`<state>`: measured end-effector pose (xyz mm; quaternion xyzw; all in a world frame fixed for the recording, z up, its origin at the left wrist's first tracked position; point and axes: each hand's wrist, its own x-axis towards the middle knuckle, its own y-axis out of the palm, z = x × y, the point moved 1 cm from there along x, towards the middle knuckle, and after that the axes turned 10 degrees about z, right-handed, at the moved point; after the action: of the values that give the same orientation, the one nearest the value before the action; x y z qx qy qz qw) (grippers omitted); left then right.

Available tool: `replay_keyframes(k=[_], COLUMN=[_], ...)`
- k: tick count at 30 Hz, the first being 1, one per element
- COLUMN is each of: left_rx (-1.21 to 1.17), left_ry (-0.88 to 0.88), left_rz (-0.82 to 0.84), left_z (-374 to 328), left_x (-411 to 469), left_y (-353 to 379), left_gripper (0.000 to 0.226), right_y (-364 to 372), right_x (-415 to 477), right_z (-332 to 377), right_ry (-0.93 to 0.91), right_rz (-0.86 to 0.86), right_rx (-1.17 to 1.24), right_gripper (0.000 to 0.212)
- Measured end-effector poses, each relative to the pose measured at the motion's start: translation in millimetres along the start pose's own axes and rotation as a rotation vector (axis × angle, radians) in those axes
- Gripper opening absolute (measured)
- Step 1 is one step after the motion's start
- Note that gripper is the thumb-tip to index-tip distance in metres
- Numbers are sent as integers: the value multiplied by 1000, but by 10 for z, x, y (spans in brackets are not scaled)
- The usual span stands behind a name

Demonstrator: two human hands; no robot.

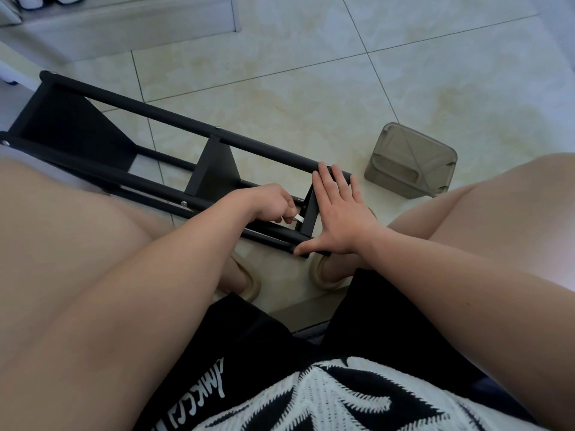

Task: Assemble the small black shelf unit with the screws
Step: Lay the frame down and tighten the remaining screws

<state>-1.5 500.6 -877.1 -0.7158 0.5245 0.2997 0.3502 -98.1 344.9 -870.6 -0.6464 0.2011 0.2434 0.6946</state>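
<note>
Two hands are at the near end of the shelf (174, 118), which lies on its side on the floor (342, 88) between the seated person's knees. The left hand (273, 202) reaches in between the tubes, its grip pinched on a small silvery tool (297, 218) whose tip points at the end panel (311, 219). The right hand (342, 219) lies flat across that end. Its fingers are straight, with the fingertips on the far tube and the thumb on the near one, so it steadies the frame without clasping anything.

Screws (184, 203) already show at the joints further along the shelf, so I take this last panel to be the step in hand. Whether a screw is seated under the tool I cannot tell. Next would be turning the tool in that tight gap while the flat hand stops the frame rolling. A grey box (410, 164) sits just right of the shelf's end.
</note>
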Motion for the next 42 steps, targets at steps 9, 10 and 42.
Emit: replay_keyframes(k=[9,10,42], left_rx=[102,103,-117], left_ry=[10,9,35], left_rz=[32,35,-53], left_z=[22,30,-53], left_x=[-5,-2,87], left_y=[5,5,39], left_gripper=[21,20,13], right_y=[2,4,-1], right_x=[4,3,6], right_z=[-8,-6,2], right_ry=[4,4,5], right_rz=[5,4,-7], right_rx=[-11,-9,0], right_gripper=[157,157,157])
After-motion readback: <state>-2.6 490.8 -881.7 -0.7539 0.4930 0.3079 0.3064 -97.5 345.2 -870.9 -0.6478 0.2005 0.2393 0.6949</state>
